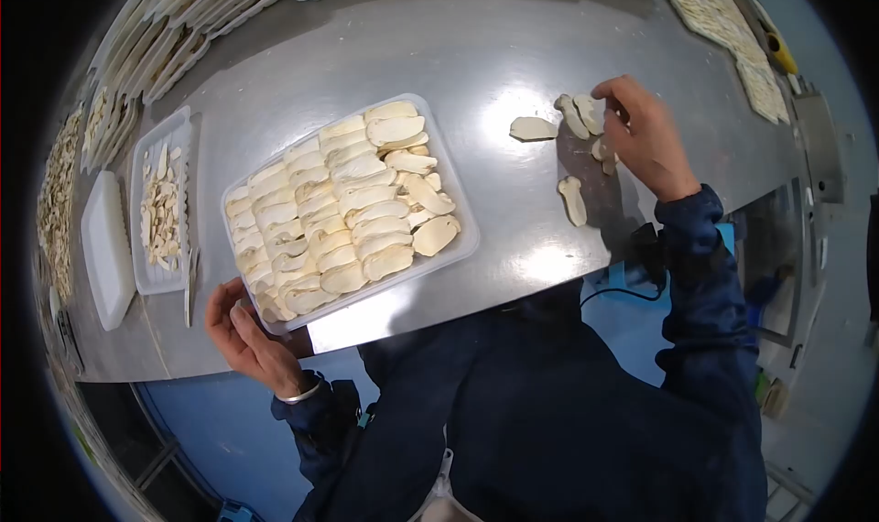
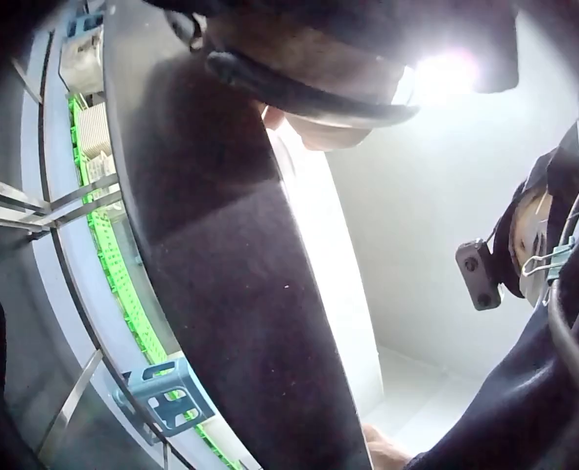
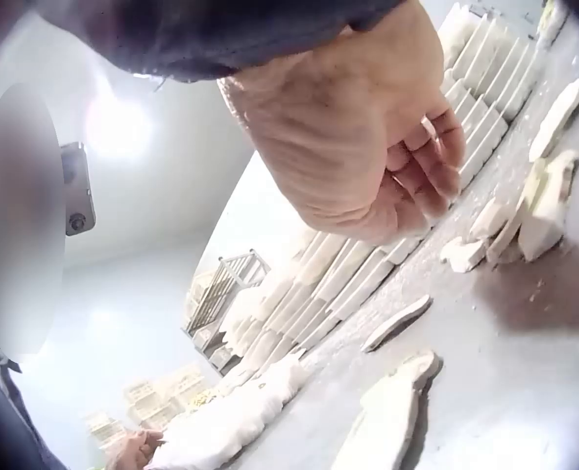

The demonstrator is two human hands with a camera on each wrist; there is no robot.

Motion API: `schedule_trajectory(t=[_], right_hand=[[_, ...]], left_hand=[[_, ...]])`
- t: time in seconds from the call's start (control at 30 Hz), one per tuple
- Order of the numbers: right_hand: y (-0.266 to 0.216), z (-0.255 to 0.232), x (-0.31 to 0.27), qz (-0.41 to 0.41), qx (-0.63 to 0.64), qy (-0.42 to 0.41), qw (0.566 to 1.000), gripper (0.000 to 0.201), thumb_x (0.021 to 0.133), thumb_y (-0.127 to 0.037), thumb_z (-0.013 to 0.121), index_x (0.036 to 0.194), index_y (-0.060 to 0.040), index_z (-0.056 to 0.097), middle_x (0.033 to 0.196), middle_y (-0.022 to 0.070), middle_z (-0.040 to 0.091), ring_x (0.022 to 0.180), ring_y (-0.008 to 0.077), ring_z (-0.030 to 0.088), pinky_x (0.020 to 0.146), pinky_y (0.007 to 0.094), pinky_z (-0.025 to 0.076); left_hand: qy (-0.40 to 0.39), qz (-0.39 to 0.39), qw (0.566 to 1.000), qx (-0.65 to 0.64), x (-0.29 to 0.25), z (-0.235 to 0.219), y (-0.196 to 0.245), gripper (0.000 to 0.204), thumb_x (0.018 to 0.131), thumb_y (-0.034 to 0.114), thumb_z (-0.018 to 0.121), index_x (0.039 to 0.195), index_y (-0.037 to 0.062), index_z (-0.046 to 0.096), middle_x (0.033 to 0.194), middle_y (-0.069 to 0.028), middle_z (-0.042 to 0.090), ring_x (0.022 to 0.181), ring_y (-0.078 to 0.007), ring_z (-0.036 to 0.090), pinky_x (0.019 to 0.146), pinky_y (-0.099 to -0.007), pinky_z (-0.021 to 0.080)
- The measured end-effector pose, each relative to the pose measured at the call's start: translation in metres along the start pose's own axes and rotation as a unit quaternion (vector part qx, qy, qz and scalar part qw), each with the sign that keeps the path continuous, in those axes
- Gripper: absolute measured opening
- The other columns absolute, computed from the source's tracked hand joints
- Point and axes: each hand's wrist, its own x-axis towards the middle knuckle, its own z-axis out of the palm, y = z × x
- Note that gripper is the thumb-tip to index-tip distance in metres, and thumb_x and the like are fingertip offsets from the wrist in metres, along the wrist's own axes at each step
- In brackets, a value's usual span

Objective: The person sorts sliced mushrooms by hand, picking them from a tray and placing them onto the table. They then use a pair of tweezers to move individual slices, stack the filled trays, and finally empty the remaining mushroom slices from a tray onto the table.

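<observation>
In the head view, a white tray [image 1: 469,233] holds overlapping rows of pale mushroom slices [image 1: 316,192]. My left hand [image 1: 252,343] is at its near left corner, fingers bent and thumb beside the rim; whether it touches the tray is unclear. My right hand [image 1: 645,137] hovers over loose slices [image 1: 572,117] on the metal table, thumb and index finger apart. The right wrist view shows that hand [image 3: 368,137] with loosely curled fingers and nothing visible in them, a little away from the slices [image 3: 549,206].
Left of the large tray stand a narrow tray of small pieces [image 1: 188,156], a white lid or tray [image 1: 108,247] and a thin metal tool [image 1: 191,288]. Stacked trays [image 1: 174,50] line the back left. More slices lie at the far right [image 1: 732,41]. The table's near edge borders the body.
</observation>
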Motion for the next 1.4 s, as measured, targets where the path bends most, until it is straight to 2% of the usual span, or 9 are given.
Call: schedule_trajectory(t=[0.17,0.27,0.37,0.4,0.6,0.73,0.93,1.03,1.4], right_hand=[[-0.006,-0.006,-0.008,-0.008,-0.036,-0.016,0.999,0.014,0.078,-0.006,0.052,0.086,0.0004,0.061,0.081,0.0173,0.063,0.073,0.0337,0.06,0.067,0.0414,0.047],[-0.013,0.004,-0.009,0.006,0.005,-0.058,0.998,0.019,0.079,-0.007,0.05,0.092,0.0011,0.061,0.084,0.0191,0.064,0.075,0.036,0.061,0.069,0.0429,0.047],[-0.023,0.022,-0.006,-0.072,0.033,-0.039,0.996,0.026,0.078,-0.005,0.049,0.1,0.0013,0.061,0.085,0.0209,0.064,0.076,0.0368,0.061,0.072,0.0439,0.048],[-0.033,0.02,-0.003,-0.041,0.028,-0.1,0.994,0.031,0.078,-0.003,0.048,0.107,0.0013,0.059,0.086,0.0211,0.063,0.079,0.0375,0.061,0.076,0.0436,0.048],[-0.043,0.017,-0.002,-0.082,0.005,-0.147,0.986,0.029,0.077,0.002,0.046,0.1,0.0001,0.063,0.097,0.0177,0.06,0.095,0.0336,0.057,0.081,0.0397,0.046],[-0.027,0.016,-0.005,-0.12,0.069,-0.07,0.988,0.022,0.077,0.0,0.049,0.093,0.0,0.064,0.094,0.0153,0.059,0.091,0.0315,0.056,0.078,0.0391,0.046],[-0.045,0.019,-0.001,-0.016,-0.038,-0.081,0.996,0.023,0.075,-0.017,0.06,0.085,0.0035,0.06,0.082,0.0174,0.06,0.078,0.0337,0.058,0.073,0.0389,0.047],[-0.045,0.034,0.003,-0.061,-0.112,-0.051,0.99,0.03,0.074,-0.022,0.063,0.083,0.005,0.057,0.078,0.0178,0.059,0.075,0.0341,0.059,0.072,0.0396,0.046],[-0.045,0.04,0.003,-0.15,-0.132,-0.019,0.98,0.017,0.069,-0.012,0.059,0.076,0.0023,0.052,0.075,0.0152,0.054,0.077,0.0302,0.055,0.072,0.0399,0.043]], left_hand=[[-0.01,0.008,1.0,0.004,0.0,0.0,-0.001,0.031,0.098,0.016,0.041,0.12,-0.0047,0.044,0.112,-0.0156,0.055,0.099,-0.0181,0.054,0.085,-0.0299,0.045],[-0.01,0.003,1.0,0.018,0.001,0.001,0.003,0.031,0.098,0.016,0.041,0.12,-0.0048,0.044,0.112,-0.0154,0.055,0.1,-0.0182,0.054,0.087,-0.0303,0.044],[-0.011,0.004,1.0,0.023,0.001,0.0,0.002,0.031,0.098,0.017,0.04,0.12,-0.0047,0.044,0.112,-0.0153,0.055,0.1,-0.0182,0.054,0.088,-0.0306,0.044],[-0.012,0.004,1.0,0.025,0.001,0.0,0.001,0.031,0.098,0.017,0.04,0.12,-0.0047,0.044,0.112,-0.0153,0.055,0.1,-0.0182,0.054,0.088,-0.0307,0.044],[-0.006,-0.003,1.0,0.029,0.0,0.001,0.005,0.031,0.098,0.016,0.04,0.12,-0.005,0.043,0.112,-0.0157,0.054,0.1,-0.0185,0.053,0.088,-0.0313,0.044],[-0.01,0.002,0.999,0.034,0.0,0.002,0.007,0.03,0.098,0.016,0.04,0.12,-0.005,0.043,0.112,-0.016,0.054,0.101,-0.0189,0.053,0.087,-0.0313,0.045],[-0.009,0.004,1.0,0.01,0.001,0.003,0.006,0.03,0.098,0.016,0.04,0.12,-0.0048,0.043,0.112,-0.0163,0.054,0.1,-0.0189,0.053,0.086,-0.0315,0.045],[-0.011,0.002,1.0,0.015,0.001,0.001,0.005,0.03,0.098,0.016,0.04,0.12,-0.0047,0.043,0.112,-0.0166,0.054,0.1,-0.019,0.053,0.086,-0.0318,0.045],[-0.002,-0.004,1.0,0.002,0.0,0.004,0.007,0.031,0.098,0.016,0.04,0.121,-0.0046,0.042,0.112,-0.0174,0.053,0.1,-0.0191,0.053,0.086,-0.032,0.045]])
